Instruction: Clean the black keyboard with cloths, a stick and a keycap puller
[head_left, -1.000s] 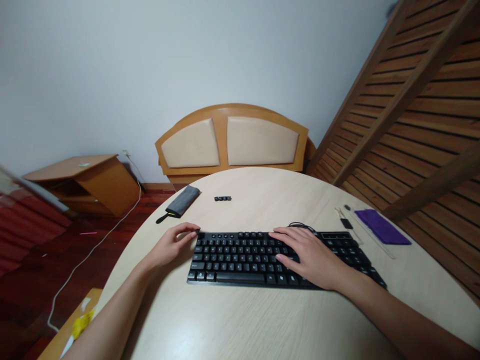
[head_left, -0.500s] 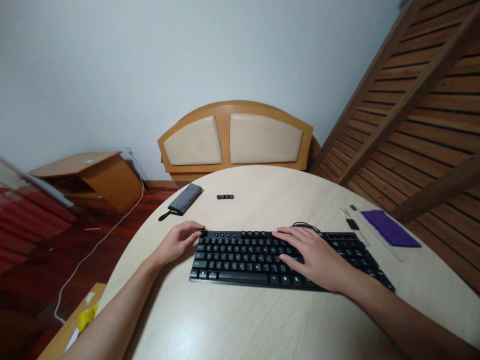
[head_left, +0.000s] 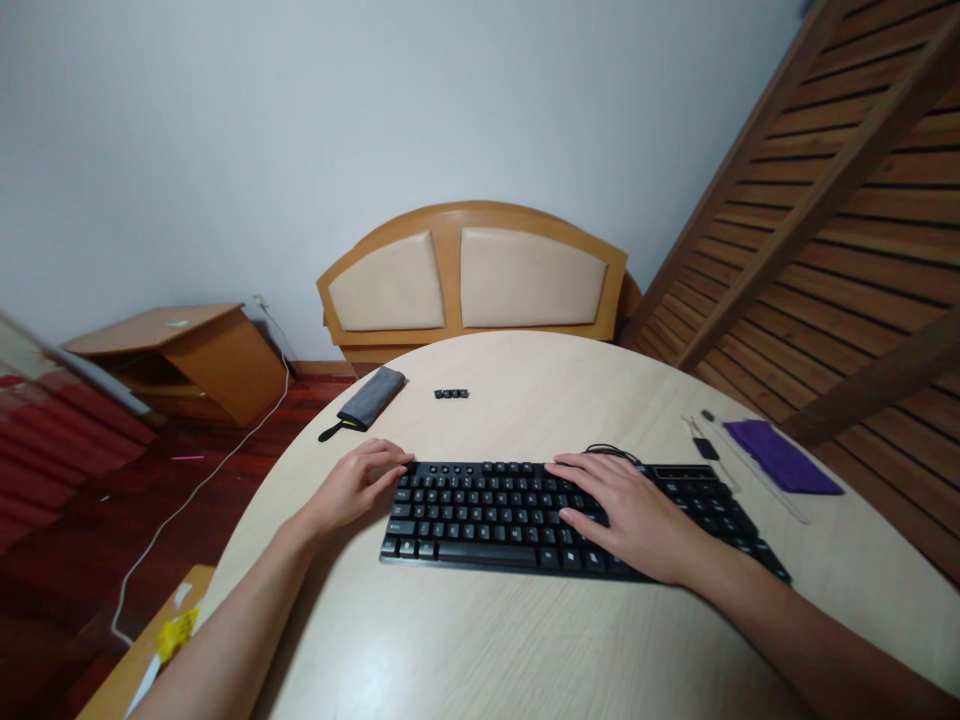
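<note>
In the head view, the black keyboard point(head_left: 480, 525) lies on the pale round table point(head_left: 525, 400), and four loose keycaps point(head_left: 448, 394) stand in a row beyond it, near the grey pouch point(head_left: 373, 398). Four small bare posts point(head_left: 445, 470) show in the top row, so four keys look to be off, while most others remain seated. The left hand point(head_left: 360, 485) has its fingers curled, thumb and fingertips at the keyboard's far left corner; they hide the spot, so I can't tell whether they pinch a key. The right hand point(head_left: 619, 505) rests across the keys, fingers apart. Compared with half a second ago, little differs: the left fingertips seem to cover more of that corner; the right hand and keycaps stay put.
</note>
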